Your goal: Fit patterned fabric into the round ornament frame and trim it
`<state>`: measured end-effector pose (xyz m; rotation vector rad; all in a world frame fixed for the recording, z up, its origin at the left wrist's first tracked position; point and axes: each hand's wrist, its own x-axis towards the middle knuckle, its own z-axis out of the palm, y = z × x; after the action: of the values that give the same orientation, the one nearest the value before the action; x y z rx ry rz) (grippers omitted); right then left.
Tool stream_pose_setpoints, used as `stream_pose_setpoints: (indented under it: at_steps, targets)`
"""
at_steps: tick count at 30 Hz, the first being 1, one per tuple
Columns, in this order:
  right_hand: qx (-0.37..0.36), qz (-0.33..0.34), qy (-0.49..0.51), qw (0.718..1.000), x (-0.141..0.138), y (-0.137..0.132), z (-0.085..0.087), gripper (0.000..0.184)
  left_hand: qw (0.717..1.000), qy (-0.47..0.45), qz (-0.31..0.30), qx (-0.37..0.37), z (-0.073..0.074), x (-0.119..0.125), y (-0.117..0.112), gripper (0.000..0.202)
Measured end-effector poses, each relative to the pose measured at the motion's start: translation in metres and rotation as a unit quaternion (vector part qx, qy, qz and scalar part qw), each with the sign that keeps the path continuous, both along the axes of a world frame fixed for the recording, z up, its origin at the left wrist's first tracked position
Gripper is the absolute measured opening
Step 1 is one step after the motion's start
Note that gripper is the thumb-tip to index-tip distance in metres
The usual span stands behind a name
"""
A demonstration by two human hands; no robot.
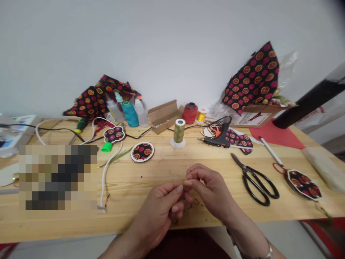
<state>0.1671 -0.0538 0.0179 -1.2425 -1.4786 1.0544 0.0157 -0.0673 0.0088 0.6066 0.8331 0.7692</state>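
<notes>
My left hand (164, 203) and my right hand (206, 189) meet over the table's front part, thumbs and fingertips pinched close together. A fine, pale thread shows faintly at the fingertips; most of it is hidden by the fingers. Straight ahead stands a spool of olive-green thread (179, 131) on a white round base. Left of it lies a round, white-rimmed piece with patterned fabric (142, 151). Black-handled scissors (254, 180) lie to the right of my right hand, blades pointing away. Small dark bits (198, 203) are scattered under my hands.
At the back are a teal thread cone (130, 114), an open cardboard box (165, 117), a red spool (190, 113) and a glue gun (218, 136). A flower-shaped fabric piece (114, 133) lies left, an octagonal one (303, 184) right. A white cord (104, 176) crosses the left side.
</notes>
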Motion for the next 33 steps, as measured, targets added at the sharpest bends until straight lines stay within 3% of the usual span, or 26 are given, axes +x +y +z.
stream_pose_setpoints:
  at_steps: [14, 25, 28, 33]
  targets:
    - [0.017, 0.008, -0.012, 1.0, 0.001, -0.001, -0.003, 0.014, 0.998, 0.036, -0.027, 0.033, -0.001, -0.001, 0.001, 0.025]
    - [0.018, 0.019, 0.027, 0.999, -0.002, -0.004, 0.004, 0.014, 0.968, 0.183, -0.034, 0.169, 0.003, -0.007, -0.002, 0.019]
    - [0.018, 0.033, 0.071, 0.997, 0.0, -0.004, 0.005, 0.009, 0.947, 0.221, -0.011, 0.234, 0.006, -0.011, 0.0, 0.016]
    - [-0.016, 0.056, 0.2, 0.978, 0.001, -0.004, -0.004, 0.028, 0.917, 0.254, 0.078, 0.297, 0.004, -0.014, 0.0, 0.015]
